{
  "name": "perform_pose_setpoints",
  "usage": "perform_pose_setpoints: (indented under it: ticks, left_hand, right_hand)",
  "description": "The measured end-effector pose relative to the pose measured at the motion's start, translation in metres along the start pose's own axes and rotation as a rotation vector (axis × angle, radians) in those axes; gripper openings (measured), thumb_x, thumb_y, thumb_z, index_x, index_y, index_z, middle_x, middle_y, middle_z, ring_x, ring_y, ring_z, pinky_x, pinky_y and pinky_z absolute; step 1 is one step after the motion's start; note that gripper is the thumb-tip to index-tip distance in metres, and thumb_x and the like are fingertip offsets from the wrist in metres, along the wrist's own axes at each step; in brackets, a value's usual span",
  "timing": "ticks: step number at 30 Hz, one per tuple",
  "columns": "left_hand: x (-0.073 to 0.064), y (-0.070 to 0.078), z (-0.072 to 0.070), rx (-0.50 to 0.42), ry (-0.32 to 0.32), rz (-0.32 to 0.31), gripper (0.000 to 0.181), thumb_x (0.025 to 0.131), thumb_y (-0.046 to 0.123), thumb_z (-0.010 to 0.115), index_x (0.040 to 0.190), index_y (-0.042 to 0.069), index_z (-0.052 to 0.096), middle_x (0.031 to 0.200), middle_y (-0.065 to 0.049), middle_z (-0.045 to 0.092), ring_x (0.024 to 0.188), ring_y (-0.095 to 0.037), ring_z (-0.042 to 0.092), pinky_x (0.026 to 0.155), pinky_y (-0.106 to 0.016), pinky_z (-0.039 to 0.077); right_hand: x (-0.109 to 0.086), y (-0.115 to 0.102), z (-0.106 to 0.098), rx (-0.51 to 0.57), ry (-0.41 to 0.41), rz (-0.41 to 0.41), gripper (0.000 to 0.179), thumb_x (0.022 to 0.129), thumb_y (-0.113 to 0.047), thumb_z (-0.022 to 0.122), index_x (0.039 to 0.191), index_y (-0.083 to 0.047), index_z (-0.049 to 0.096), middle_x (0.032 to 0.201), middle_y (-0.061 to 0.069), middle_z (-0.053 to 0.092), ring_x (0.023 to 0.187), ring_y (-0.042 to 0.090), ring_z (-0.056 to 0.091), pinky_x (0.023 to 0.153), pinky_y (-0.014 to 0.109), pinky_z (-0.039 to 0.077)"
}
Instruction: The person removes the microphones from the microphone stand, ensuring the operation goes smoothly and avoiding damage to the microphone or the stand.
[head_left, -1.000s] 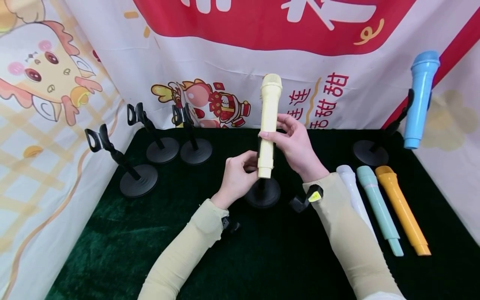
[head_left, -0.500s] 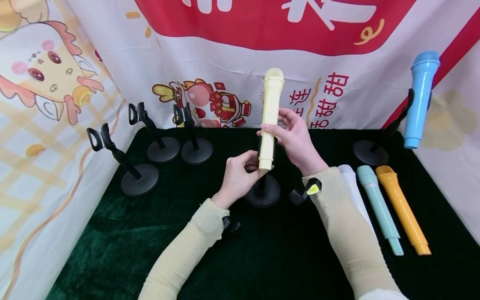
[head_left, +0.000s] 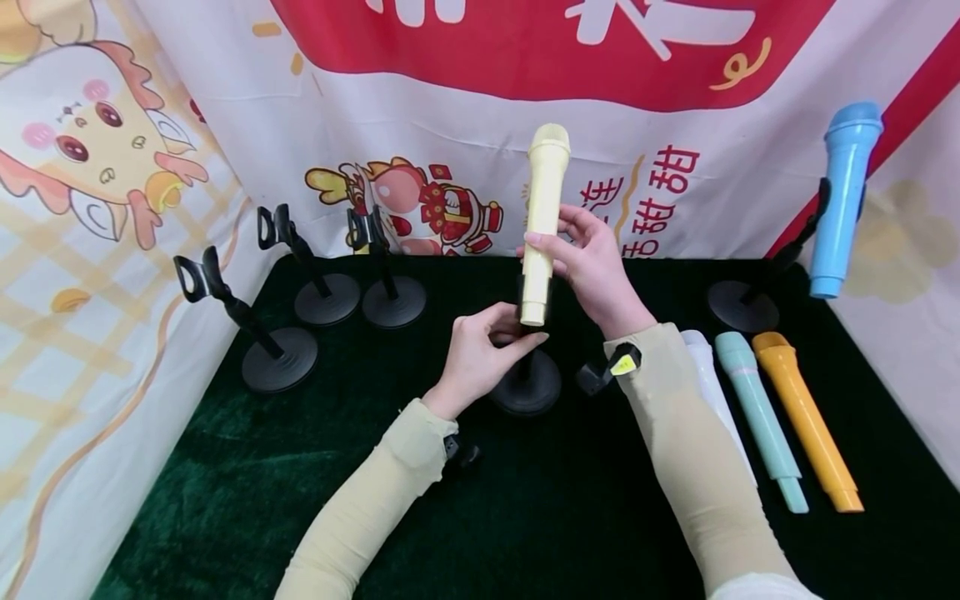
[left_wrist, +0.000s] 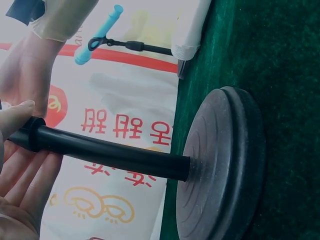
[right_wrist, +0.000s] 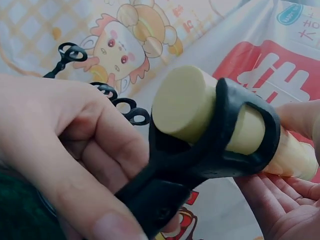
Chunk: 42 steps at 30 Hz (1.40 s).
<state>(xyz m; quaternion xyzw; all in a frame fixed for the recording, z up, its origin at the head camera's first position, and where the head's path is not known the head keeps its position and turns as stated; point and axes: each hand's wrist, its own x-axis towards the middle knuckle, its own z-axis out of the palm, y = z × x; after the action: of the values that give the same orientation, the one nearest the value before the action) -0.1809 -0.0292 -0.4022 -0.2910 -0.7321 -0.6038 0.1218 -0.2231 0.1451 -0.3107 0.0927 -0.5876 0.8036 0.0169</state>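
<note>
A pale yellow microphone [head_left: 547,192] leans upright at the centre of the head view, head end up. My right hand [head_left: 600,275] holds its body between thumb and fingers. In the right wrist view its lower end sits inside the black clip [right_wrist: 226,110] of a microphone stand, the clip's arms around it. My left hand [head_left: 480,358] grips the stand's neck just below the clip, thumb across the front. The left wrist view shows the black stem [left_wrist: 110,152] running down to a round, ridged base [left_wrist: 215,165] on the green cloth.
Several black stands with bare clips, such as the front one [head_left: 277,360], stand at the left. A blue microphone [head_left: 846,200] rests in a stand at the back right. White, mint [head_left: 761,417] and orange [head_left: 810,421] microphones lie on the cloth beside the right forearm.
The yellow microphone has slid upward and slightly right through the clip, with my right hand moving along. My left hand stays at the stand's neck, its thumb now showing below the microphone's end.
</note>
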Motion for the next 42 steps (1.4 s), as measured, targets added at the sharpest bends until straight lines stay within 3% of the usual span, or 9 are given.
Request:
perform_pose_setpoints:
  ticks: [4,10,17,24,26,36,42]
  left_hand:
    - [0.0,0.0,0.0,-0.011,-0.012,-0.002,0.023,0.087,0.015,0.084,0.106,0.008,0.072,0.098,-0.002,0.076,0.086,-0.011,0.073,0.074,-0.028,0.061]
    - [0.0,-0.001,-0.002,-0.021,-0.028,-0.013,0.023,0.088,0.018,0.084,0.106,0.01,0.073,0.097,0.0,0.075,0.085,-0.01,0.073,0.074,-0.029,0.061]
    - [0.0,0.0,-0.003,-0.024,-0.035,-0.009,0.023,0.088,0.02,0.083,0.106,0.009,0.072,0.099,0.001,0.075,0.085,-0.01,0.073,0.074,-0.03,0.061]
    - [-0.001,0.0,-0.003,-0.023,-0.042,-0.015,0.023,0.089,0.02,0.082,0.107,0.01,0.072,0.099,0.002,0.075,0.085,-0.01,0.073,0.074,-0.03,0.061]
    - [-0.001,0.0,-0.003,-0.027,-0.043,-0.015,0.023,0.089,0.02,0.082,0.107,0.01,0.072,0.099,0.002,0.075,0.085,-0.01,0.073,0.074,-0.03,0.061]
    - [-0.001,0.002,-0.002,-0.039,-0.032,-0.057,0.024,0.087,0.014,0.084,0.108,0.008,0.073,0.1,-0.002,0.075,0.086,-0.013,0.073,0.075,-0.03,0.061]
    - [0.0,0.002,-0.002,-0.038,-0.034,-0.058,0.025,0.086,0.014,0.084,0.107,0.009,0.073,0.1,-0.002,0.075,0.085,-0.014,0.074,0.074,-0.03,0.061]
  right_hand:
    - [0.0,-0.001,-0.001,-0.016,0.022,-0.004,0.049,0.088,-0.005,0.079,0.132,0.001,0.058,0.112,0.018,0.062,0.092,0.034,0.073,0.079,0.037,0.061]
    - [-0.003,-0.001,-0.001,-0.071,0.064,0.037,0.052,0.087,-0.012,0.083,0.133,-0.003,0.061,0.114,0.015,0.068,0.095,0.023,0.069,0.077,0.03,0.06]
    - [-0.019,-0.001,0.0,-0.193,0.03,0.05,0.055,0.087,-0.017,0.083,0.137,-0.008,0.061,0.112,0.011,0.07,0.095,0.018,0.064,0.075,0.026,0.052]
    - [-0.034,-0.005,0.002,-0.24,-0.018,0.02,0.062,0.088,-0.011,0.082,0.144,-0.011,0.055,0.121,0.013,0.065,0.099,0.022,0.07,0.098,0.034,0.05]
    - [-0.035,-0.005,0.003,-0.249,-0.02,0.008,0.062,0.089,-0.01,0.08,0.145,-0.01,0.054,0.123,0.014,0.064,0.1,0.023,0.07,0.1,0.035,0.05]
    - [-0.03,-0.002,0.0,-0.277,-0.027,-0.056,0.057,0.093,-0.009,0.076,0.146,-0.006,0.053,0.122,0.015,0.064,0.096,0.023,0.072,0.087,0.031,0.056]
    - [-0.026,-0.001,-0.001,-0.274,-0.011,-0.083,0.057,0.092,-0.008,0.076,0.144,-0.005,0.054,0.118,0.014,0.064,0.084,0.018,0.072,0.069,0.025,0.054]
